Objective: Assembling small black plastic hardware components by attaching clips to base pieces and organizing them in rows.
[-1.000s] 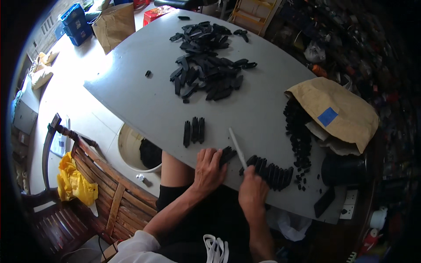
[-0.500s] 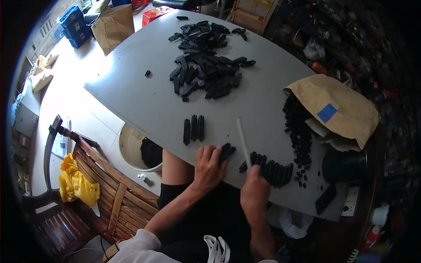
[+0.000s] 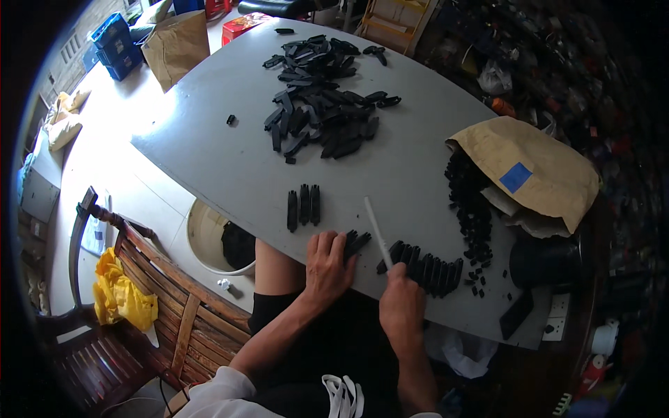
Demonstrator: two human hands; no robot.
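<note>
My right hand [image 3: 403, 299] is closed round the lower end of a thin, pale, straight stick [image 3: 377, 224]. The stick points away from me over the table, leaning left. At the table's near edge my left hand [image 3: 327, 268] has its fingers bent round small black plastic pieces [image 3: 358, 243], whose far ends stick out past the thumb. A slanting row of black plastic pieces [image 3: 435, 273] lies beside my right hand. Beyond my left hand, three long black pieces [image 3: 304, 206] stand side by side.
A large heap of black pieces [image 3: 334, 115] covers the far middle of the grey table [image 3: 202, 150]. On the right, a brown paper bag [image 3: 536, 160] spills tiny black parts [image 3: 468, 209] near a black container [image 3: 547, 262]. A white bucket [image 3: 202, 240] and wooden chair [image 3: 181, 299] stand left.
The stick's far tip has swung left and slightly nearer to me. My left hand keeps its place on the black pieces. The whole view has shifted slightly.
</note>
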